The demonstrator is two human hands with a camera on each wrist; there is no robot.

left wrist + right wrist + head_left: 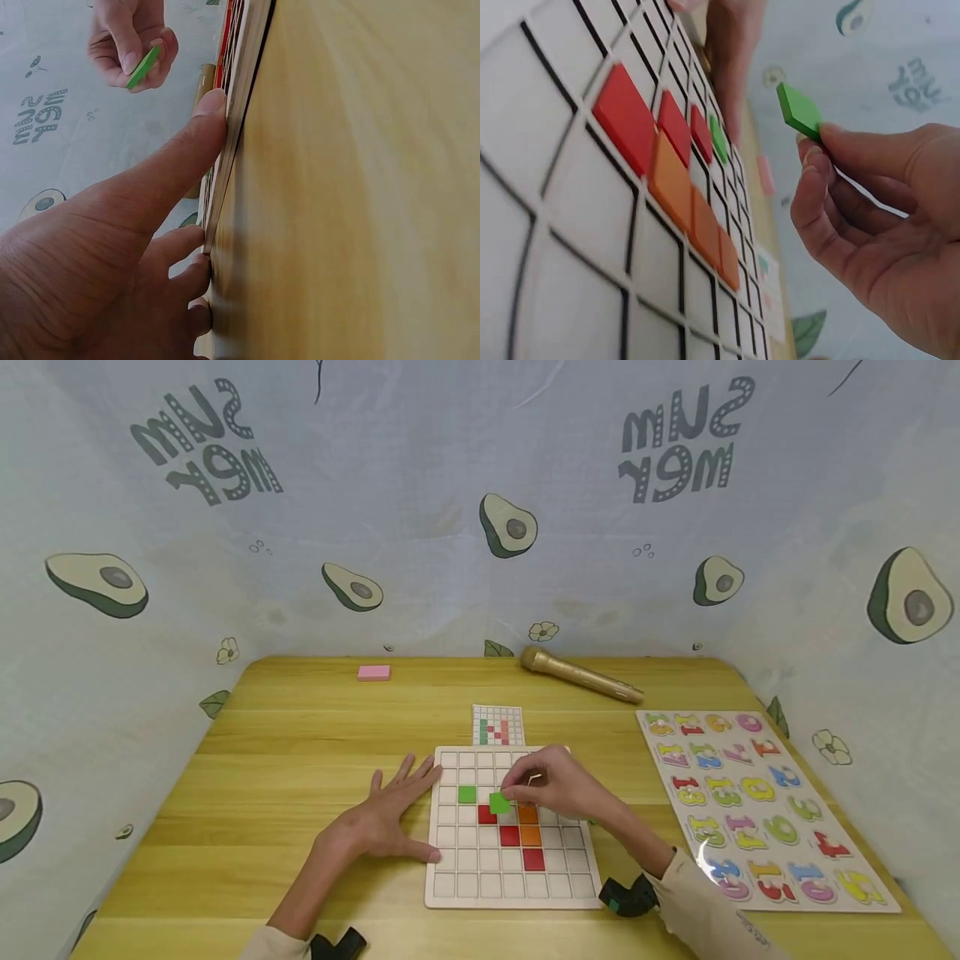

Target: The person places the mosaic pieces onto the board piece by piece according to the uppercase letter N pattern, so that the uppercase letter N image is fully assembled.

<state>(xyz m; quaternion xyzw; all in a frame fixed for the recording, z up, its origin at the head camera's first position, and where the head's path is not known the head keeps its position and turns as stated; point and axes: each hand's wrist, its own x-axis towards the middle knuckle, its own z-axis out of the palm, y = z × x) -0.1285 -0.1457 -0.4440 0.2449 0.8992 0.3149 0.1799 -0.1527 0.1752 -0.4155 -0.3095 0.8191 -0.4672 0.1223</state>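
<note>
My right hand pinches a green square tile between thumb and fingertips, holding it above the white grid board. In the right wrist view that tile is tilted and clear of the grid. On the board sit another green tile, three red tiles in a diagonal, and a row of orange tiles, partly hidden by my right hand in the head view. With fingers spread, my left hand touches the board's left edge, thumb near its lower part.
Behind the board lies a small printed card with a coloured grid pattern. A gold microphone and a pink block lie at the back of the table. On the right is a number puzzle board.
</note>
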